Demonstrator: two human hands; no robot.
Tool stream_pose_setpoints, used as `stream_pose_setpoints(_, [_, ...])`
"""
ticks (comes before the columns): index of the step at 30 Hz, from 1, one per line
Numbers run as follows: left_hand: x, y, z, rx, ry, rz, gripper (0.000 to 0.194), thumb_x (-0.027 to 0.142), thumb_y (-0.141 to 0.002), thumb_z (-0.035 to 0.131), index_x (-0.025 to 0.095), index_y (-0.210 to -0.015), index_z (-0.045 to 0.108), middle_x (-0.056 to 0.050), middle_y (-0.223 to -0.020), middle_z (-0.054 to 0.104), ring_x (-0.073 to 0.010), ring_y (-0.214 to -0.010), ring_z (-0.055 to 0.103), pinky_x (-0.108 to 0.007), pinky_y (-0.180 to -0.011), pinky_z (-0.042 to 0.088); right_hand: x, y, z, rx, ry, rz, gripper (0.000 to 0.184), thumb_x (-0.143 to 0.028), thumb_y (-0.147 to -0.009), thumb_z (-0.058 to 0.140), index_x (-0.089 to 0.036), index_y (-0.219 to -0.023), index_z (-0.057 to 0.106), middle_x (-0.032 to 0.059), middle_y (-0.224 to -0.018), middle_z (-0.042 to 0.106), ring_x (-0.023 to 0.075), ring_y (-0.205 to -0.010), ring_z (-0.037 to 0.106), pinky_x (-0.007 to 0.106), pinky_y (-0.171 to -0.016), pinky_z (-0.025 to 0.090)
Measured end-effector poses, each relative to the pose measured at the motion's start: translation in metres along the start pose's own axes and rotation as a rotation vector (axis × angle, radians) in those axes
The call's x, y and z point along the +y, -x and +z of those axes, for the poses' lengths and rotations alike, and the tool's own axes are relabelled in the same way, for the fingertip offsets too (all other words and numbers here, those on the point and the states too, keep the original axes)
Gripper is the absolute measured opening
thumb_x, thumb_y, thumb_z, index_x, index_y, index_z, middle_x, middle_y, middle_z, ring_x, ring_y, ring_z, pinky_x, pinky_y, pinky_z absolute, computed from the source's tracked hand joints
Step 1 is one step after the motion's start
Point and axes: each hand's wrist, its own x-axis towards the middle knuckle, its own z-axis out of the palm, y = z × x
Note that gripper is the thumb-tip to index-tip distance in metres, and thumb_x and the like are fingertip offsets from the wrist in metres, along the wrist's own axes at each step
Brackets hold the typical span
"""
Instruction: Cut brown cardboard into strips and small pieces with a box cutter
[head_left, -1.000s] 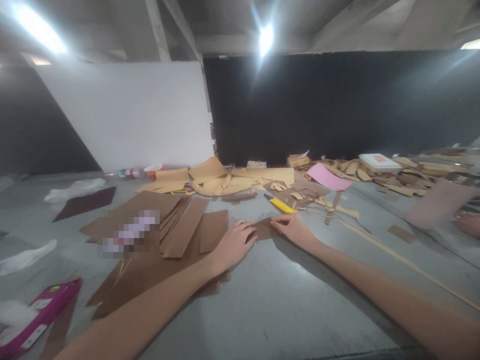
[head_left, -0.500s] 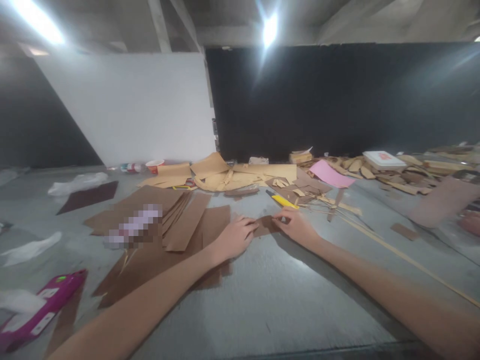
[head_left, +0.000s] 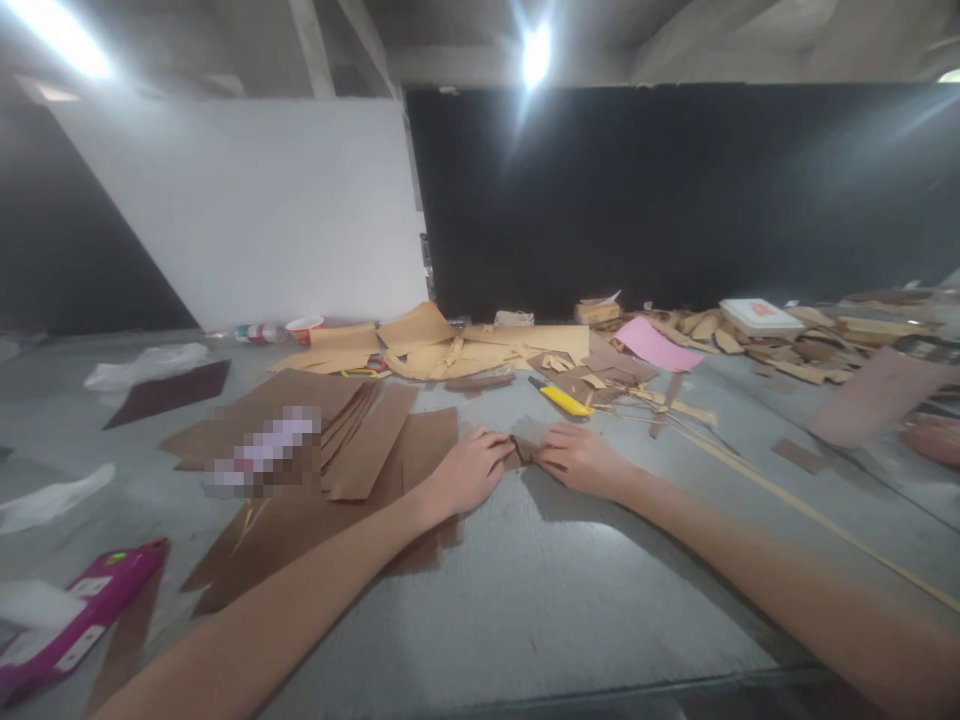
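Note:
A small piece of brown sheet (head_left: pixel 523 454) lies between my two hands on the grey table, with a bent fold across it. My left hand (head_left: pixel 472 468) has its fingers together, pressing on the piece's left end. At the other end, the fingers of my right hand (head_left: pixel 581 460) are closed around the edge, and part of the piece is hidden under them. Just beyond my right hand lies a yellow utility knife (head_left: pixel 566 401). Brown sheets (head_left: pixel 431 440) are piled beside my left hand and forearm.
A magenta tool-like object (head_left: pixel 82 615) is at the near left. At the back lie tan sheets (head_left: pixel 525 340), a pink sheet (head_left: pixel 658 345), a white box (head_left: pixel 761 318) and a red-and-white cup (head_left: pixel 304 330). A long thin strip (head_left: pixel 787 510) crosses the right side.
My right hand has moved left and turned over more, closing toward my left hand. The right part of the brown piece is now folded up. My left hand stays nearly in place.

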Motion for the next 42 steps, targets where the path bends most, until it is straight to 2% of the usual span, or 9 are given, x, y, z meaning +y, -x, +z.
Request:
stream_pose_setpoints(7, [0.002, 0.0, -0.002, -0.003, 0.019, -0.01, 0.039, 0.016, -0.105, 0.045, 0.018, -0.136, 0.07, -0.013, -0.138, 0.068, -0.0274, -0.129, 0.057, -0.048, -0.113, 0.049, 0.0, -0.005, -0.009, -0.047, -0.096, 0.005, 0.029, -0.021, -0.109, 0.05, -0.017, -0.093, 0.074, 0.0068, -0.09, 0.067, 0.0208, -0.087, 0.061, 0.035, -0.082, 0.047])
stream_pose_setpoints(14, [0.003, -0.001, -0.004, -0.027, -0.016, 0.012, 0.037, 0.015, -0.105, 0.047, 0.014, -0.134, 0.069, -0.013, -0.137, 0.068, -0.0277, -0.127, 0.056, -0.046, -0.113, 0.049, 0.0, -0.005, -0.02, -0.093, -0.164, -0.015, 0.029, -0.021, -0.108, 0.05, -0.019, -0.094, 0.076, 0.0062, -0.089, 0.066, 0.0202, -0.086, 0.061, 0.034, -0.082, 0.048])
stream_pose_setpoints(23, [0.008, -0.001, -0.009, -0.014, -0.004, 0.037, 0.035, 0.014, -0.104, 0.046, 0.018, -0.13, 0.068, -0.013, -0.137, 0.064, -0.0281, -0.128, 0.056, -0.047, -0.113, 0.05, 0.001, -0.001, -0.017, -0.078, -0.269, 0.023, 0.034, -0.025, -0.11, 0.047, -0.019, -0.095, 0.077, 0.0072, -0.09, 0.067, 0.0197, -0.085, 0.063, 0.033, -0.079, 0.049])
stream_pose_setpoints(29, [0.012, -0.003, -0.012, -0.033, -0.014, 0.072, 0.036, 0.011, -0.102, 0.044, 0.018, -0.13, 0.066, -0.014, -0.141, 0.062, -0.0287, -0.137, 0.054, -0.049, -0.116, 0.048, 0.001, -0.001, -0.016, -0.09, -0.29, 0.045, 0.032, -0.024, -0.109, 0.05, -0.02, -0.095, 0.078, 0.0075, -0.093, 0.068, 0.0194, -0.087, 0.064, 0.032, -0.081, 0.05])
stream_pose_setpoints(35, [0.014, -0.003, -0.008, -0.089, -0.07, 0.156, 0.048, 0.009, -0.102, 0.041, 0.014, -0.148, 0.054, -0.017, -0.158, 0.055, -0.0279, -0.152, 0.046, -0.048, -0.126, 0.039, 0.0, -0.002, -0.017, -0.107, -0.293, 0.043, 0.033, -0.024, -0.11, 0.048, -0.019, -0.093, 0.076, 0.0074, -0.092, 0.067, 0.0194, -0.087, 0.064, 0.033, -0.082, 0.05])
stream_pose_setpoints(42, [0.004, 0.0, 0.002, -0.12, 0.015, 0.12, 0.054, 0.014, -0.104, 0.04, 0.019, -0.157, 0.048, -0.013, -0.164, 0.051, -0.0214, -0.155, 0.044, -0.044, -0.128, 0.039, -0.002, -0.004, -0.019, -0.098, -0.322, 0.037, 0.031, -0.022, -0.109, 0.049, -0.02, -0.093, 0.075, 0.0081, -0.097, 0.07, 0.0206, -0.092, 0.065, 0.034, -0.086, 0.051])
